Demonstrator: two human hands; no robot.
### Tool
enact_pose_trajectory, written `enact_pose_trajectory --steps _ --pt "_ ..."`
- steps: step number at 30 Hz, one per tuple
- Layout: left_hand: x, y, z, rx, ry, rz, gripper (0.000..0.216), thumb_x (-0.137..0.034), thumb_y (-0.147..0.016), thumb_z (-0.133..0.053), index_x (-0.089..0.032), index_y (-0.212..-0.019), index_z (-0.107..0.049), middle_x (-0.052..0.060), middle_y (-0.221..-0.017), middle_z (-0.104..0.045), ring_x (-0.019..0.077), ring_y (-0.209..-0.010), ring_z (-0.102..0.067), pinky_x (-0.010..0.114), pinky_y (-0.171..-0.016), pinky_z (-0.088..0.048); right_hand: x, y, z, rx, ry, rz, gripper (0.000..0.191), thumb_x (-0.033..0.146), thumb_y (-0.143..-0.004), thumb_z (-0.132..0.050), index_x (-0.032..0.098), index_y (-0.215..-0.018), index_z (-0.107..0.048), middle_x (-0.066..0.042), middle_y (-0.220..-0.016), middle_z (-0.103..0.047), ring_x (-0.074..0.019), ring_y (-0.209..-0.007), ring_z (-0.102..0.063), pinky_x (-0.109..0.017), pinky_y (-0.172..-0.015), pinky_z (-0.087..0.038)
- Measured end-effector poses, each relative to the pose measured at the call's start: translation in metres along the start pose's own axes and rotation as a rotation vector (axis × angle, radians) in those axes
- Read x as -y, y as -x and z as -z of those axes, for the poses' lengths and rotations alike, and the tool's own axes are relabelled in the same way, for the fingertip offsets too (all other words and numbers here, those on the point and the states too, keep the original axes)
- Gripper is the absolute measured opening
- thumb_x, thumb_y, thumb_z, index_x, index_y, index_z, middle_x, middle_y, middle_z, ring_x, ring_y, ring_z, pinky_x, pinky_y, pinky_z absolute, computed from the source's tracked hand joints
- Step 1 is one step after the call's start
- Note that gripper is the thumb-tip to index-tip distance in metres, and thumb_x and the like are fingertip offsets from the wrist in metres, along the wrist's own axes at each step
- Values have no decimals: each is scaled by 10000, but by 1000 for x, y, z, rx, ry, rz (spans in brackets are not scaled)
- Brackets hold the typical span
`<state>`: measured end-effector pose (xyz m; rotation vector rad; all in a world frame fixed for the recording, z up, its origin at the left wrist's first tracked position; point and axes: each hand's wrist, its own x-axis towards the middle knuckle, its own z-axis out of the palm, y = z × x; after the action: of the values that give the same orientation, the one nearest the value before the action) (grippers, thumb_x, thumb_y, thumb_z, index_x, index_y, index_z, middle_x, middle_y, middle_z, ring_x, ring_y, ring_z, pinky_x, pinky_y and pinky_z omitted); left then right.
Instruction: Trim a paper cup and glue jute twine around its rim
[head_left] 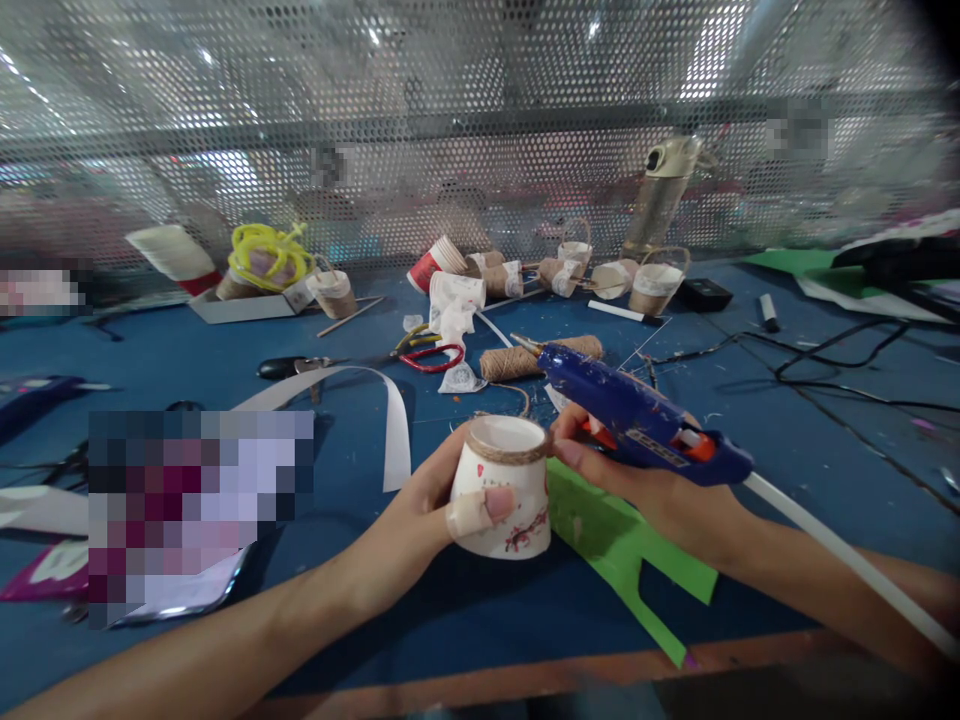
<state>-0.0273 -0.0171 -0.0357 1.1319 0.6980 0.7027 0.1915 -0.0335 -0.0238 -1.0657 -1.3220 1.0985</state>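
Note:
My left hand (pixel 435 505) is closed around a white paper cup (pixel 499 485) with red blossom print, its narrow end up. A tape or bandage strip wraps the thumb, which presses on the cup's side. Brown twine (pixel 510 453) circles the cup near the top. In my right hand (pixel 637 485) is a blue glue gun (pixel 637 405), its nozzle pointing up and left above the cup. A white glue stick (pixel 832 545) sticks out of its back. My right thumb and a finger are beside the twine; whether they grip it, I cannot tell.
Behind the cup lie a roll of twine (pixel 510 363), red-handled scissors (pixel 431 357) and several twine-wrapped cups (pixel 656 290). Green paper (pixel 600 530) lies under my right hand. A phone (pixel 187 595) and white strip (pixel 397 430) are at left, black cables (pixel 810 375) at right.

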Motion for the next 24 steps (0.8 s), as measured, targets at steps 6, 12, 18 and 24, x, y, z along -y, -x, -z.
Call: enact_pose_trajectory --steps 6,12,18,24 --pt "1 1 3 12 -41 -13 506 -453 -824 -790 -272 -1272 -637 65 -1215 -696 329 -1180 -593 376 -939 -480 2 2 -2 -34 19 17 157 227 -780 -801 235 -784 -645 39 -776 -661 -125 -702 -636 -277 -756 -595" --pt "-1 1 4 19 -136 -55 451 -425 -846 -777 -256 -1243 -646 68 -1152 -678 286 -1070 -609 371 -923 -503 2 2 -4 -53 60 92 110 219 -781 -777 236 -778 -668 22 -767 -675 -148 -715 -653 -271 -668 -595" --pt "-1 2 4 37 -118 -43 480 -445 -832 -797 -287 -1262 -652 40 -1167 -668 266 -1103 -599 333 -946 -489 4 0 -2 -48 100 115 122 197 -775 -791 246 -777 -679 42 -758 -677 -122 -705 -667 -247 -698 -609" --pt "0 0 7 16 -43 -1 469 -434 -870 -756 -278 -1300 -651 59 -1282 -705 325 -1231 -583 351 -942 -477 1 -2 -1 -53 74 109 138 218 -770 -818 263 -816 -696 46 -784 -713 -131 -737 -705 -274 -749 -637"
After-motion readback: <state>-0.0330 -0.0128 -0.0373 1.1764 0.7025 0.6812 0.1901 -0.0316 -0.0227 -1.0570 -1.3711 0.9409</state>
